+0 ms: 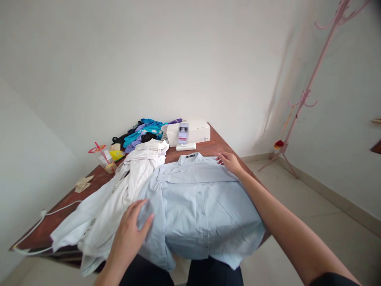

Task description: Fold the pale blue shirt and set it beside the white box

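Observation:
A light blue button-up shirt lies spread on the wooden table, collar toward the wall, its lower edge hanging over the front. One sleeve is laid across the chest. My left hand is at the shirt's left side, thumb and fingers apart, with nothing visibly gripped. Up at the shoulder on the right, my right hand rests by the upper edge, its fingers stretched out and slightly bent over the cloth. White striped garments lie in a heap directly left of the shirt.
At the back stand a white box and a phone on a white stand. Colourful clothes are piled beside them. A plastic cup with a straw and a white cable are on the left. A pink coat rack stands right.

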Demonstrator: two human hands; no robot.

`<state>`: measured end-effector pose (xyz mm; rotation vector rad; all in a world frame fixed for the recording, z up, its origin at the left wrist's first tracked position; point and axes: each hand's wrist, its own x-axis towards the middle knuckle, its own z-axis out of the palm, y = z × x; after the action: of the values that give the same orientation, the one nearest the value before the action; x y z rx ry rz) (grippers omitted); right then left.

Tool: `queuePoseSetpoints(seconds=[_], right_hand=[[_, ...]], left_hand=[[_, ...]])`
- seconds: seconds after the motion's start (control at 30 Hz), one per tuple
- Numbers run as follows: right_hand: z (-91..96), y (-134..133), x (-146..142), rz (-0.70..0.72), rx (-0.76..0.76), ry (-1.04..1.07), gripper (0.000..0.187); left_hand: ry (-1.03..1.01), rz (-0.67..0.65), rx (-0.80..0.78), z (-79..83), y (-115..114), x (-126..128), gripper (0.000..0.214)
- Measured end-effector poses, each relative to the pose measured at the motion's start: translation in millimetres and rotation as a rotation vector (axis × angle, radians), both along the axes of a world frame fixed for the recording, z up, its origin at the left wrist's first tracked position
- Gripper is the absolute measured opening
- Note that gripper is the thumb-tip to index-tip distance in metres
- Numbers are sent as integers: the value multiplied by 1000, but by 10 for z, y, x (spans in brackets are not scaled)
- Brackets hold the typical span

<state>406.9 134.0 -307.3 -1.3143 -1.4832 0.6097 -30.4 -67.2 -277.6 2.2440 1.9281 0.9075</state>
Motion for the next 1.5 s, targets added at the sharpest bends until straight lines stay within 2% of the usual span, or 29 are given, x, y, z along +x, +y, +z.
queuePoseSetpoints(seconds=[0.1, 0.23, 0.43, 0.5, 0.57, 0.67, 0.77, 0.83, 1.0, 1.13, 1.23, 1.3, 1.4, 1.5], right_hand=[[-13, -20, -18, 39, -44, -22, 41], [-55, -16, -2, 60, -90, -25, 37], [-85, -31, 39, 33, -109, -4, 36], [-97, -29, 44, 37, -108, -16, 36], [-113, -19, 47, 44, -111, -27, 35], [-128, -7, 48, 54, -118, -35, 35], [-126, -10, 47, 61, -123, -38, 36], [-119, -17, 46, 66, -126, -39, 37], [-108, -22, 50, 74, -125, -56, 36], [-103, -19, 47, 79, -123, -82, 35], [-90, -35, 29, 88, -115, -100, 38], [-71, -59, 14, 93, -107, -113, 40], [-21, -110, -5, 88, -77, -115, 43], [44, -179, -29, 111, -72, -21, 44]], left_hand=[[17, 177, -29, -179, -291, -181, 59], [51, 254, -74, -164, -328, -292, 58], [68, 256, -242, -5, -182, -338, 28], [-3, 209, -224, 39, -152, -373, 25], [-140, 128, -191, 103, -131, -416, 31], [-399, 60, -178, 281, -98, -473, 41], [-609, 156, -246, 568, -33, -533, 51], [-663, 189, -308, 787, 43, -598, 59], [-689, -2, -416, 1251, 322, -803, 72], [-787, -91, -456, 1495, 563, -859, 63], [-874, -152, -432, 1645, 747, -759, 60], [-936, -224, -449, 1742, 881, -600, 58], [-1061, -343, -480, 1857, 1091, -218, 59], [-1134, -487, -578, 1860, 1280, 287, 61]])
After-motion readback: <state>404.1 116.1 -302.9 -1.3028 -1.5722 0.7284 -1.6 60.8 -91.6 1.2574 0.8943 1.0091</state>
